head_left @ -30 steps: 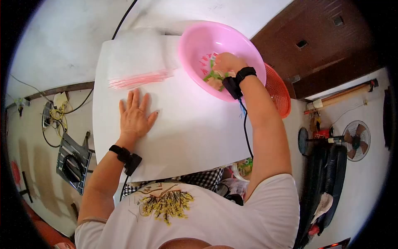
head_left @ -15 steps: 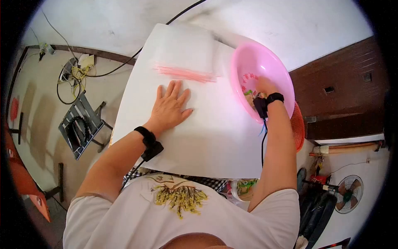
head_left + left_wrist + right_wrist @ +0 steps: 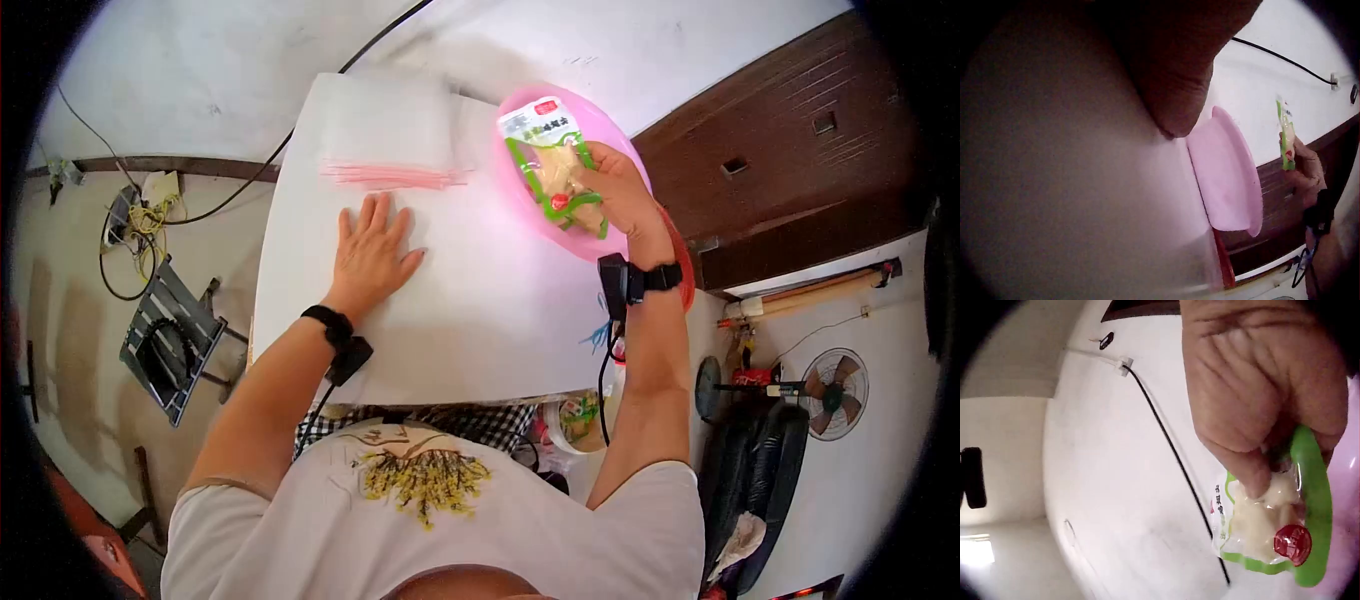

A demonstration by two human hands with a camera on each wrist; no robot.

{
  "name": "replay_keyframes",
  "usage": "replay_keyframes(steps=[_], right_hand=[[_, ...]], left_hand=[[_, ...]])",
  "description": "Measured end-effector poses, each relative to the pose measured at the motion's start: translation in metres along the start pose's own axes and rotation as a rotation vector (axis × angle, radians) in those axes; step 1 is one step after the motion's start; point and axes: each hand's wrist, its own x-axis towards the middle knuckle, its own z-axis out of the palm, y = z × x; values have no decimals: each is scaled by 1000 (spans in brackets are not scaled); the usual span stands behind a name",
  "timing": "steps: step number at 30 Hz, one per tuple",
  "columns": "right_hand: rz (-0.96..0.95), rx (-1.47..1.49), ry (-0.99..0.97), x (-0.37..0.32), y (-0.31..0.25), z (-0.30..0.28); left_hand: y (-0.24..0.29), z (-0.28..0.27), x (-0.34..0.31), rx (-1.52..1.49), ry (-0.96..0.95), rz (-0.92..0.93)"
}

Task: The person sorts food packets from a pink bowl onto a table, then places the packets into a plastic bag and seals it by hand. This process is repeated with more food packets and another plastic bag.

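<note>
Seemingly green-edged clear food packet (image 3: 555, 170)

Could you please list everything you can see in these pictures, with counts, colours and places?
table: one, white, under the left hand.
basin: one, pink, on the table's far right part.
basket: one, red, partly hidden under the basin.
clear bags: one stack, clear with pink strips, at the table's far edge.
snack packet: one, green and clear, pale contents, held above the basin.
cable: one, black, on the white surface beyond the table.
fan: one, dark blades, low on the right.
left hand: one, flat on the table, fingers spread.
right hand: one, grips the snack packet.
</note>
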Motion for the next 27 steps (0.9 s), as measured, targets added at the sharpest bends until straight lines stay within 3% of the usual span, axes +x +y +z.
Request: replay_keyframes(steps=[2,5,6,9,12,15,18,22,24,26,27], right_hand=[[59,-56,-70,-15,3,18],[97,-12,-346,-27,16,47],[26,-61,-382,-24,42,52],[-97,-410,-522,-26,56,71],[-57,-729,-666,-15,50,97],[-336,-998,-380,-10,62,122],[-667,-681,-57,-7,34,116],[-360,-617,111,15,-2,45],[-348,-675,109,43,27,-13],[-91,-807,77,55,41,-51],[-58,-948,42,63,55,-69]], left_hand=[[-2,11,-2,12,83,12],[-3,15,0,35,130,25],[-3,14,0,45,125,27],[-5,15,-4,80,138,32],[-2,20,2,75,133,20],[-2,15,1,71,71,6],[-1,9,1,85,-9,-2],[2,5,4,74,-56,-30],[1,6,5,71,-75,-44],[0,8,5,88,-98,-52],[0,9,5,98,-109,-57]])
